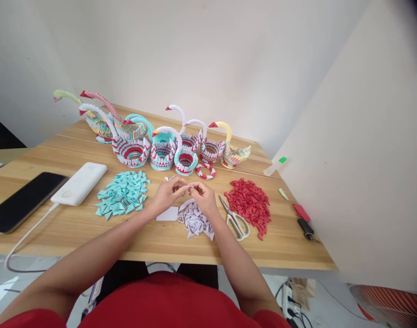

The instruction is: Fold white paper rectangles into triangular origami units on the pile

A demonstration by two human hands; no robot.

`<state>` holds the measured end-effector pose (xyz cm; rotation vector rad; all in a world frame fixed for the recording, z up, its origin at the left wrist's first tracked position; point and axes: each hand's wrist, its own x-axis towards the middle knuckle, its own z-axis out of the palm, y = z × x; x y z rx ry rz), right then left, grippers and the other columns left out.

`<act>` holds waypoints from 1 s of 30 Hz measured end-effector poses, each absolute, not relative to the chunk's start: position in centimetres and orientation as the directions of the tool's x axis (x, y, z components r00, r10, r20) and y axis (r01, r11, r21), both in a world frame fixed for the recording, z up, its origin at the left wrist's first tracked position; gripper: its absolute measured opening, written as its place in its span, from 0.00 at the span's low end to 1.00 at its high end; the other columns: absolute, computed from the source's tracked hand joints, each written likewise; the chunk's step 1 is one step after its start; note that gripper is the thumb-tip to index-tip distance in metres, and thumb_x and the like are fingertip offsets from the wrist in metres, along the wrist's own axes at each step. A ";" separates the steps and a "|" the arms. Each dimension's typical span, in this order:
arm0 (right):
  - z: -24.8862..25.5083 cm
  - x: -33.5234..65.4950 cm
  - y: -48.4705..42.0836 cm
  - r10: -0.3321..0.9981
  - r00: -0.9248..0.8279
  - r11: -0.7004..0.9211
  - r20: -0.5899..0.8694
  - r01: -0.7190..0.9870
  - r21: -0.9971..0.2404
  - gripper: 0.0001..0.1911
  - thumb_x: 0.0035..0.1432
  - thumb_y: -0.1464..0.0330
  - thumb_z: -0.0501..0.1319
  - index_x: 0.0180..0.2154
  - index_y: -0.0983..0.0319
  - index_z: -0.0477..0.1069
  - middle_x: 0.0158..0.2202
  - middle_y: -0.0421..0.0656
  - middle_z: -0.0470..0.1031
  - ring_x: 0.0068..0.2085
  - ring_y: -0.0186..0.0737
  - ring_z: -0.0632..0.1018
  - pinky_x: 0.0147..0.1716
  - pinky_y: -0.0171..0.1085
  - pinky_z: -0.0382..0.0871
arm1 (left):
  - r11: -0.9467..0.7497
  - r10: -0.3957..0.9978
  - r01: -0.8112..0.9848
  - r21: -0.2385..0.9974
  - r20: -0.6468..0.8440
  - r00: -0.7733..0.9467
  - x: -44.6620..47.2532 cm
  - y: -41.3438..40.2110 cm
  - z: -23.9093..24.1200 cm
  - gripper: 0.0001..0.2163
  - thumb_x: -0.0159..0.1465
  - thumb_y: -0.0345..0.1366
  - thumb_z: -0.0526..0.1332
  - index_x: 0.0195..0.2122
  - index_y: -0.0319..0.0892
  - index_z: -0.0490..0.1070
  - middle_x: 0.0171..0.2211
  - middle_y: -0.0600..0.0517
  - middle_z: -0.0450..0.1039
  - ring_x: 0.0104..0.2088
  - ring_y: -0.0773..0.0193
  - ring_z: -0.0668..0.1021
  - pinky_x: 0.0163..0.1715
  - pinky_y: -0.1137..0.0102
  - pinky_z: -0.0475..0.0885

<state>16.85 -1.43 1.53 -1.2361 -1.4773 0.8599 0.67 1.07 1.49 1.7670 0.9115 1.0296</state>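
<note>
My left hand (167, 196) and my right hand (204, 197) meet above the middle of the table, both with fingers pinched. Between the fingertips shows a small white paper piece (191, 186), mostly hidden, so its folds cannot be made out. Under my right hand lies a pile of white folded paper triangles (196, 221). Beside that pile, below my left hand, is a flat white paper slip (167, 214). A small white piece (169, 178) lies just beyond my left fingers.
Several folded-paper swans (131, 152) stand at the back, with a red-and-white paper ring (205, 171) before them. Turquoise triangles (122, 193) lie left; scissors (236, 221) and red triangles (249, 205) lie right. A power bank (80, 182) and phone (25, 200) occupy the left side.
</note>
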 end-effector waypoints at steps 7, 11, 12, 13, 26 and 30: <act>1.8 16.9 -1.6 0.950 -0.003 0.296 0.313 0.337 -0.894 0.10 0.55 0.67 0.59 0.39 0.60 0.75 0.37 0.42 0.77 0.35 0.37 0.77 0.36 0.35 0.71 | -0.217 0.889 0.043 0.975 0.180 0.421 0.6 1.7 1.5 0.14 0.61 0.44 0.59 0.28 0.37 0.70 0.25 0.52 0.70 0.25 0.68 0.70 0.27 0.73 0.63; 1.9 16.8 -1.6 0.945 -0.060 0.327 0.322 0.243 -0.913 0.14 0.55 0.68 0.58 0.44 0.58 0.73 0.38 0.41 0.77 0.35 0.37 0.78 0.38 0.36 0.72 | -0.018 0.856 -0.115 0.993 0.075 0.511 0.6 1.7 1.7 0.14 0.60 0.45 0.60 0.27 0.37 0.67 0.24 0.53 0.69 0.23 0.70 0.68 0.25 0.74 0.63; 2.0 16.8 -1.7 0.943 -0.065 0.332 0.327 0.232 -0.914 0.13 0.55 0.68 0.58 0.44 0.58 0.73 0.38 0.41 0.77 0.35 0.37 0.78 0.38 0.36 0.71 | 0.009 0.851 -0.137 0.991 0.064 0.521 0.6 1.7 1.7 0.14 0.60 0.45 0.60 0.27 0.37 0.67 0.24 0.53 0.69 0.22 0.71 0.68 0.25 0.74 0.63; 2.0 16.8 -1.7 0.941 -0.064 0.338 0.332 0.230 -0.913 0.13 0.55 0.68 0.58 0.43 0.59 0.73 0.37 0.41 0.77 0.35 0.37 0.77 0.38 0.36 0.71 | 0.029 0.848 -0.150 0.988 0.055 0.526 0.6 1.6 1.8 0.14 0.60 0.45 0.60 0.27 0.37 0.67 0.23 0.53 0.69 0.22 0.71 0.68 0.25 0.74 0.63; 1.8 16.8 -1.6 0.940 -0.016 0.332 0.341 0.272 -0.903 0.12 0.56 0.65 0.59 0.41 0.57 0.77 0.37 0.41 0.78 0.38 0.40 0.78 0.39 0.39 0.72 | 0.201 0.826 -0.270 0.942 -0.014 0.564 0.7 1.5 1.7 0.14 0.58 0.44 0.63 0.35 0.39 0.65 0.23 0.54 0.70 0.23 0.70 0.71 0.26 0.74 0.65; 1.6 16.8 -1.5 0.943 0.024 0.311 0.332 0.293 -0.904 0.12 0.55 0.66 0.60 0.41 0.58 0.77 0.37 0.42 0.78 0.37 0.40 0.77 0.38 0.38 0.72 | 0.056 0.860 -0.174 0.983 0.041 0.509 0.8 1.5 1.3 0.18 0.57 0.43 0.64 0.43 0.41 0.62 0.23 0.55 0.71 0.23 0.69 0.72 0.27 0.73 0.67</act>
